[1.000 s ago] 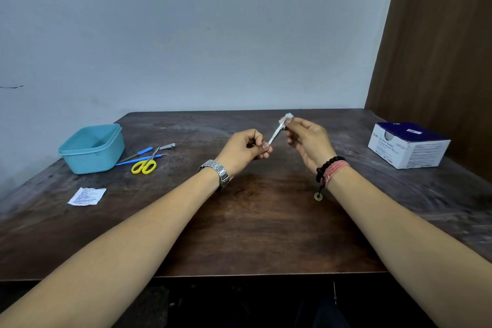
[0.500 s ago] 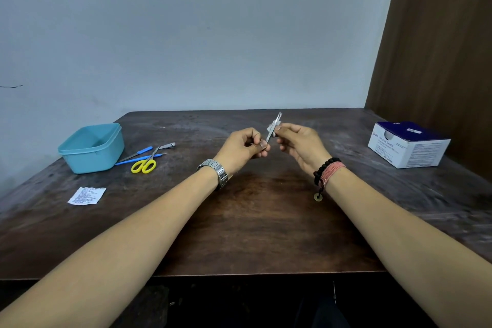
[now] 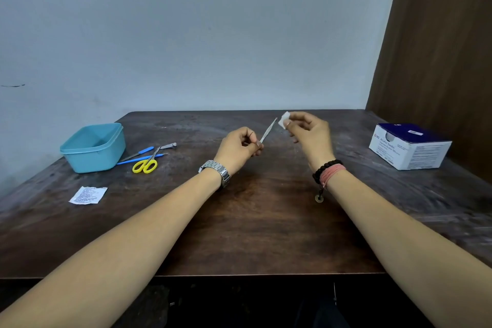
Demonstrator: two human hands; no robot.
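From the head camera, the left hand point(image 3: 237, 148) curls its fingers round the lower end of a slim metal tool point(image 3: 268, 130), which slants up and to the right above the table point(image 3: 255, 234). The right hand point(image 3: 310, 136) pinches a small white swab point(image 3: 284, 116) between thumb and fingertips, held just beside the tool's tip (whether they touch is too fine to tell). At the left lie a teal tub point(image 3: 93, 149), yellow scissors point(image 3: 146, 165) and a torn sachet point(image 3: 87, 195); a swab box point(image 3: 410, 149) sits at the right.
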